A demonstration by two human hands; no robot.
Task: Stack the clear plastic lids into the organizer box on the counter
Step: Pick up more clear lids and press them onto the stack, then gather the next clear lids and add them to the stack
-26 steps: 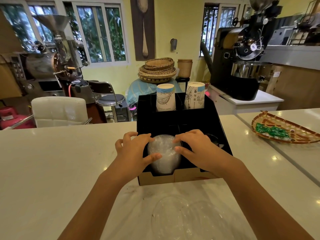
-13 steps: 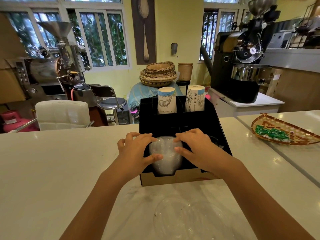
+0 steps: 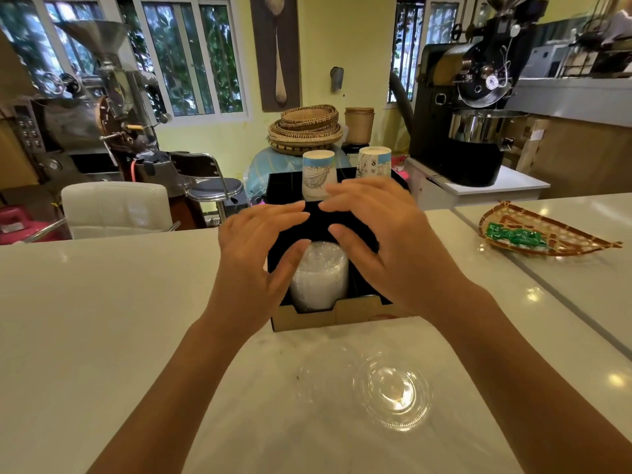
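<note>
A black organizer box (image 3: 284, 186) with a cardboard front stands on the white counter. A stack of clear plastic lids (image 3: 319, 278) sits in its front slot. My left hand (image 3: 260, 248) hovers above the box's left side, fingers spread, holding nothing; its thumb is close to the stack. My right hand (image 3: 383, 241) hovers above the right side, fingers apart and empty. Two more clear lids (image 3: 393, 388) lie flat on the counter in front of the box, between my forearms. Two paper cup stacks (image 3: 318, 172) stand in the box's back slots.
A woven tray (image 3: 547, 234) with a green packet lies on the counter to the right. A seam splits the counter at the right. Beyond the counter stand a white chair (image 3: 116, 206), a stool, baskets and coffee roasters.
Both hands have let go of the lid stack and lifted up and away from it, fingers opening. The stack stays in the box's front slot.
</note>
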